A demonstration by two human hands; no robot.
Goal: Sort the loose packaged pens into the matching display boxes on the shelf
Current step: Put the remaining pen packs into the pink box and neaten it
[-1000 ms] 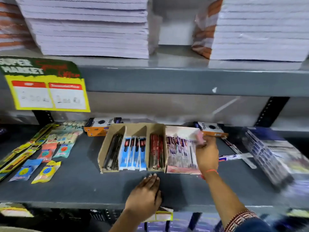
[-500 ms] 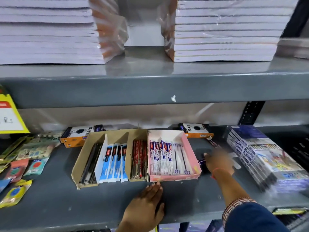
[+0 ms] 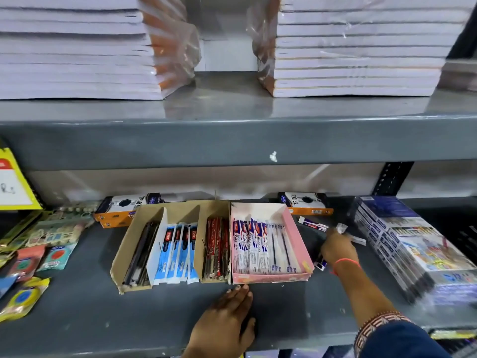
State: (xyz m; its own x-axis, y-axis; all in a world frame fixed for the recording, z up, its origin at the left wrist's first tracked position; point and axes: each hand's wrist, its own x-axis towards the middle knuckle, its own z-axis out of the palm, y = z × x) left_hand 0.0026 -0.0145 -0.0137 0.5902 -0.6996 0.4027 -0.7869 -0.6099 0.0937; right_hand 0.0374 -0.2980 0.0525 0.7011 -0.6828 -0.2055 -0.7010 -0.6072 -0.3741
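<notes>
The grey metal shelf (image 3: 77, 319) stretches across in front of me, with a second shelf board (image 3: 232, 140) above it carrying two tall stacks of wrapped notebooks (image 3: 348, 47). At the right end of the lower shelf lies a shrink-wrapped bundle of colour-pencil packs (image 3: 413, 244), tilted toward the edge. In the middle stands the brown cardboard display box (image 3: 121, 257) with three compartments: dark pens on the left, blue-and-white packaged pens (image 3: 178, 251) in the middle, red ones (image 3: 216, 249) on the right. Touching its right side is the pink display box (image 3: 296, 231), filled with white-and-purple packaged pens (image 3: 258, 244). Behind the boxes sit two orange-and-white cartons (image 3: 305, 205).

My left hand (image 3: 227, 324) lies flat and open on the shelf, fingertips just short of the pink box's front corner, holding nothing. My right hand (image 3: 338, 248) reaches down just beside the pink box's right wall, its grip closed around loose packaged pens (image 3: 357, 239) whose ends stick out past my fingers and at my wrist. One more loose pen (image 3: 312, 224) lies on the shelf just behind that hand.
</notes>
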